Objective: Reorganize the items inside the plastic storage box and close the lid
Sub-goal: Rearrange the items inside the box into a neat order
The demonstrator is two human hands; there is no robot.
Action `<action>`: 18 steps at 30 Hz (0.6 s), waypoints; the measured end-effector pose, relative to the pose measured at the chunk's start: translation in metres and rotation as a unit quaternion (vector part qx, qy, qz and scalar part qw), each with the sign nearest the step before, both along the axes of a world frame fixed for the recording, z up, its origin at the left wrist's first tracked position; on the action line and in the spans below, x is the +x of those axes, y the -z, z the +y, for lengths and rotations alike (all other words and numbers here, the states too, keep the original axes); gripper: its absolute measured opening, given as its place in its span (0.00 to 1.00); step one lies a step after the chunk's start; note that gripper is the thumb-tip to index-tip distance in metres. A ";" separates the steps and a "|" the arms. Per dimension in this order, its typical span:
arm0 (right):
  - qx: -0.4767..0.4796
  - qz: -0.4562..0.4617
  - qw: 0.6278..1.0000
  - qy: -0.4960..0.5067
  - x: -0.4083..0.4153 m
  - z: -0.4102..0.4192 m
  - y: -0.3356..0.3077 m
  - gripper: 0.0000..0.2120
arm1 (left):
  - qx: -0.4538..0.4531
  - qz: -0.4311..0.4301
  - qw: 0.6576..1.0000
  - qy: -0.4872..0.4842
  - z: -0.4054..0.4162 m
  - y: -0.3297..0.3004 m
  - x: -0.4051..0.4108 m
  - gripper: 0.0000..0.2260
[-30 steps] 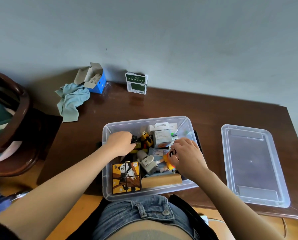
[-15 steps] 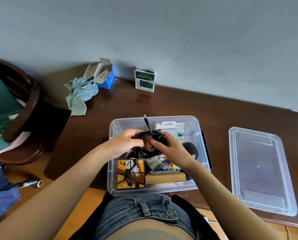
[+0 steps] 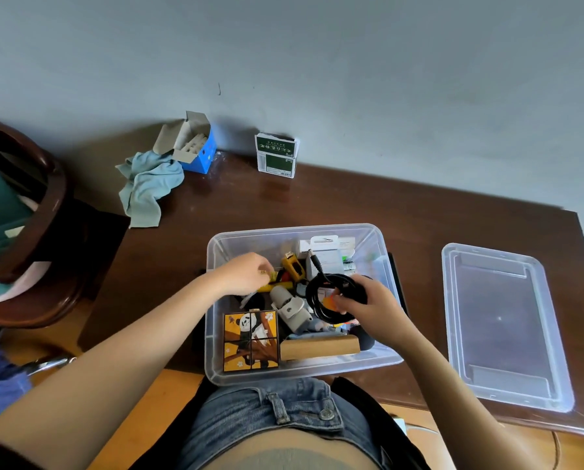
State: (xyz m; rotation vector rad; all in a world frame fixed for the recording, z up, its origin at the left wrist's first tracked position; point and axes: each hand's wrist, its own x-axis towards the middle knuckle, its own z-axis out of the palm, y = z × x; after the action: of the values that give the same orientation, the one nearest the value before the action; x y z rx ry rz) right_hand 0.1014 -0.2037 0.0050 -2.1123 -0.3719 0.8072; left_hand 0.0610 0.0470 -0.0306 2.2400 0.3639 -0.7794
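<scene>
At the near edge of the dark wooden table (image 3: 351, 205), one clear plastic storage box (image 3: 216, 252) stands open, its one lid (image 3: 502, 325) lying flat just beside it toward the table's right end. Inside the box, at its near left corner, lie one panda picture block (image 3: 250, 340) and, beside it along the near wall, one wooden block (image 3: 319, 347). The right hand (image 3: 373, 308) grips one coiled black cable (image 3: 321, 296) over the box's middle. The left hand (image 3: 246, 276) reaches in at the left wall, fingers curled around a small yellow item (image 3: 273, 275). At the far left corner of the table sit one blue carton (image 3: 197, 149), one grey-green cloth (image 3: 148, 186) and one green-and-white packet (image 3: 277, 156).
</scene>
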 end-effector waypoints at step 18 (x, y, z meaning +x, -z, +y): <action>-0.071 -0.049 0.996 0.005 -0.013 -0.014 -0.001 0.12 | 0.281 0.018 0.933 0.225 -0.025 0.052 0.010 0.22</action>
State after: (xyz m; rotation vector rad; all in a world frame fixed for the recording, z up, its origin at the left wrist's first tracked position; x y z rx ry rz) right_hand 0.0881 -0.2174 0.0061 -2.2908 -0.3658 0.7445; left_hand 0.0713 0.0218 -0.0824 2.9089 0.0864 -1.0531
